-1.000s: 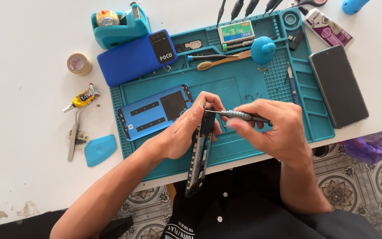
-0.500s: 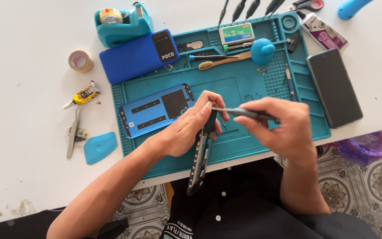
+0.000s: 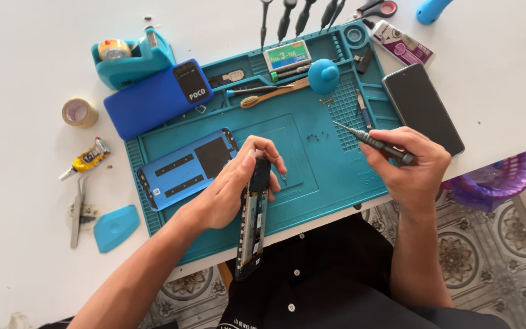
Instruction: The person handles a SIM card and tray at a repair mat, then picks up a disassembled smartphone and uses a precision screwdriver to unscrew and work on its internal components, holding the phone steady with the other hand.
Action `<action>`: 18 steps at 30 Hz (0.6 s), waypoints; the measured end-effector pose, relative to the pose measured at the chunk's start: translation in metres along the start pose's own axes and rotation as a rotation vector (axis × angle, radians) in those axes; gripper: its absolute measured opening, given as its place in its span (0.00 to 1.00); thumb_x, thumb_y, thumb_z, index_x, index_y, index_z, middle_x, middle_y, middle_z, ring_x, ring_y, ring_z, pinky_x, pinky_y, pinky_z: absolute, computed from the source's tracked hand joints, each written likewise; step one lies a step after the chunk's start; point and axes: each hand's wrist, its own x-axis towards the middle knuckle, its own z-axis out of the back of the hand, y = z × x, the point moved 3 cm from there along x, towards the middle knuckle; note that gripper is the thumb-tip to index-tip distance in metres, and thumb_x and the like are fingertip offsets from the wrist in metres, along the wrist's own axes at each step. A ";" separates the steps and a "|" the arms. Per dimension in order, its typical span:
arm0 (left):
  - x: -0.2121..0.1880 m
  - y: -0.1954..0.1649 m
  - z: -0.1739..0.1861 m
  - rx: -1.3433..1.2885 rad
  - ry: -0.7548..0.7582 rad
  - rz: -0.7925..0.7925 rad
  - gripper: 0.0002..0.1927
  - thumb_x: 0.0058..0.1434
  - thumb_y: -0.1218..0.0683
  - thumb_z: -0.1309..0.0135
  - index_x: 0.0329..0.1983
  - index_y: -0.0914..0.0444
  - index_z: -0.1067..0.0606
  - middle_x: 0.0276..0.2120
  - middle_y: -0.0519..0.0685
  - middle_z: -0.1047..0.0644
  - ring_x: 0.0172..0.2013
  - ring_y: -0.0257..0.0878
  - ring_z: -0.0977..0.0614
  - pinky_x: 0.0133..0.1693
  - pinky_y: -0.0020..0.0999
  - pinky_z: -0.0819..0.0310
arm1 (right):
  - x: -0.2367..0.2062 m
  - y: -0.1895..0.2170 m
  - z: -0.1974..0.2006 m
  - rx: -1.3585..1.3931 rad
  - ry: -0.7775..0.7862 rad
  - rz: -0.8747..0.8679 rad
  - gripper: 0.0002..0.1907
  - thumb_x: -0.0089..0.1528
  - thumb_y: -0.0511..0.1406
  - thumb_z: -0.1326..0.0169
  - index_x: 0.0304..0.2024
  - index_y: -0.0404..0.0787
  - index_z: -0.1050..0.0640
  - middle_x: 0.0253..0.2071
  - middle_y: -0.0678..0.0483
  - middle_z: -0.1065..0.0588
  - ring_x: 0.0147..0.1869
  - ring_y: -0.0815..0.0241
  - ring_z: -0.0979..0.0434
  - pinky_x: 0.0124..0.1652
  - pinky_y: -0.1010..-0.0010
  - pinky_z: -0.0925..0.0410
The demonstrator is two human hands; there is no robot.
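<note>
You hold a metal-tipped screwdriver [image 3: 375,145] with a dull grey shaft over the matt teal rubbery work mat [image 3: 324,170]; right of it lies a glossy black glass-faced phone [image 3: 422,108] on the smooth white table [image 3: 19,201].

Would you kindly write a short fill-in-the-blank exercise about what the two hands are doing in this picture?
1. The left hand grips an opened phone body held on its ____.
2. The right hand holds a ____, tip toward the tiny screws.
3. The blue back cover lies on the ____ work mat.

Missing words: edge; screwdriver; teal
</note>
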 end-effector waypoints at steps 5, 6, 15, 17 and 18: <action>0.003 -0.001 -0.002 0.007 -0.002 0.005 0.33 0.72 0.31 0.77 0.58 0.62 0.39 0.48 0.53 0.28 0.43 0.39 0.22 0.46 0.37 0.22 | 0.014 -0.002 0.001 0.221 -0.079 -0.069 0.10 0.60 0.24 0.37 0.44 0.33 0.18 0.38 0.53 0.23 0.29 0.72 0.24 0.30 0.82 0.33; 0.004 -0.001 -0.003 0.008 0.001 0.007 0.34 0.72 0.31 0.77 0.58 0.62 0.39 0.48 0.53 0.28 0.42 0.39 0.22 0.46 0.37 0.22 | 0.016 0.000 -0.002 0.208 -0.048 -0.030 0.10 0.61 0.25 0.37 0.45 0.34 0.19 0.42 0.52 0.24 0.34 0.71 0.23 0.33 0.81 0.30; 0.004 0.000 0.000 0.025 0.000 0.001 0.36 0.73 0.29 0.78 0.57 0.63 0.38 0.48 0.53 0.27 0.42 0.38 0.21 0.46 0.36 0.22 | 0.005 0.003 -0.017 -0.079 0.060 0.114 0.07 0.68 0.27 0.39 0.49 0.32 0.20 0.48 0.47 0.19 0.47 0.63 0.17 0.46 0.75 0.24; 0.003 0.001 0.000 0.005 -0.004 0.015 0.35 0.73 0.29 0.77 0.57 0.63 0.38 0.48 0.53 0.28 0.42 0.39 0.22 0.46 0.37 0.22 | 0.005 0.001 -0.017 -0.087 0.071 0.135 0.06 0.68 0.27 0.39 0.48 0.33 0.20 0.48 0.47 0.19 0.48 0.63 0.17 0.47 0.75 0.24; 0.003 0.001 0.000 0.016 0.001 0.010 0.36 0.73 0.29 0.78 0.57 0.63 0.38 0.48 0.53 0.27 0.42 0.39 0.21 0.46 0.37 0.22 | 0.005 0.000 -0.018 -0.080 0.077 0.131 0.06 0.68 0.27 0.39 0.48 0.33 0.20 0.48 0.47 0.19 0.48 0.62 0.17 0.47 0.75 0.24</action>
